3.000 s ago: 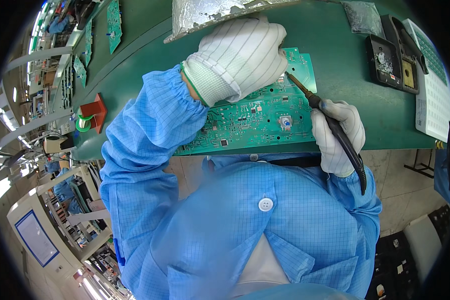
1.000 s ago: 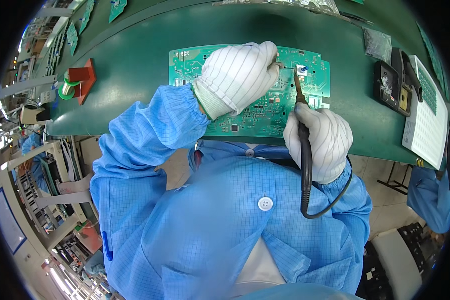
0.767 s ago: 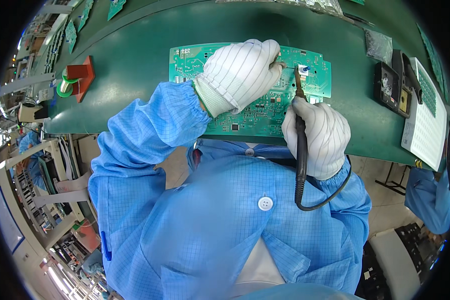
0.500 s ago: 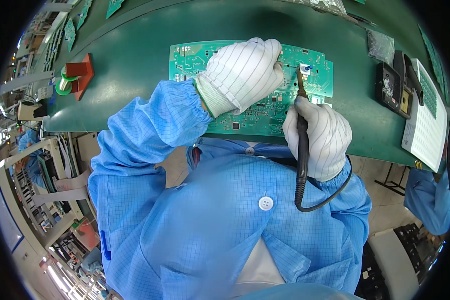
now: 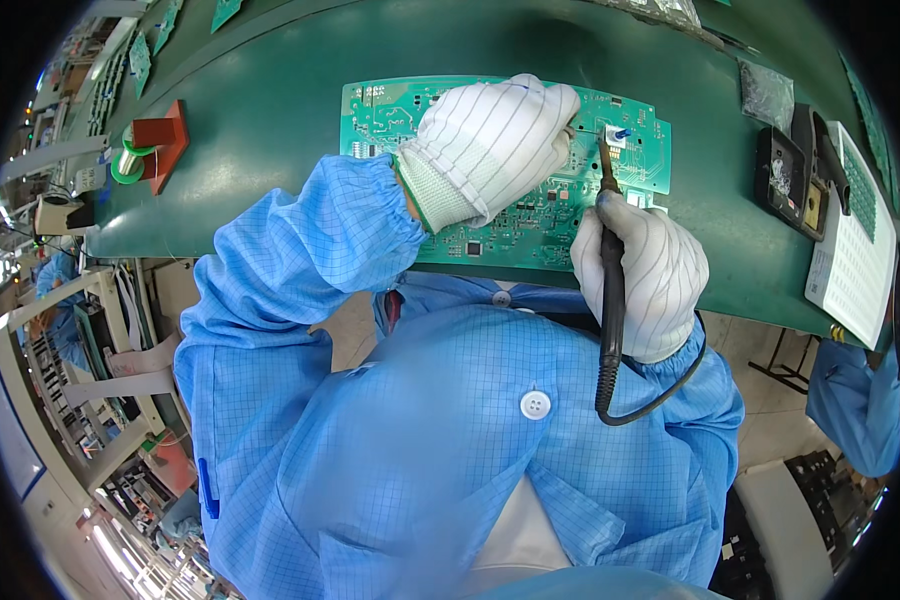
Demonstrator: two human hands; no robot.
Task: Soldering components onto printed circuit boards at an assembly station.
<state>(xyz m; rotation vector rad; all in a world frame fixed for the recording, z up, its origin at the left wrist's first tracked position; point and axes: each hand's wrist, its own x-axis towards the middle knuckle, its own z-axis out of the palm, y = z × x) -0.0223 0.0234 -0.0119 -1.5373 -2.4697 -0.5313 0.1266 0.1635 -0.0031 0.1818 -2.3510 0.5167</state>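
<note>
A green circuit board (image 5: 450, 250) lies flat on the bench in front of me. My right hand (image 5: 650, 270), in a white striped glove, grips a black-handled soldering iron (image 5: 611, 290) like a pen. Its tip meets the board beside a white square part with a blue pin (image 5: 617, 135), close to the right end. My left hand (image 5: 500, 145), gloved too, rests over the board's upper middle with fingers pinched. A thin strand, apparently solder wire (image 5: 587, 132), runs from those fingers toward the tip. The glove hides the pinch point and the board beneath.
At the left, a solder spool (image 5: 128, 163) sits on a red-brown stand (image 5: 173, 150). To the right are a black iron holder (image 5: 785, 180), a clear plastic bag (image 5: 767, 93) and a white tray (image 5: 850, 250). The iron's cord (image 5: 660, 400) loops by my right sleeve. Another person's blue sleeve (image 5: 855, 405) shows at right.
The whole view has shifted slightly. Both hands keep nearly the same pose over the board, and the iron's tip stays beside the white part.
</note>
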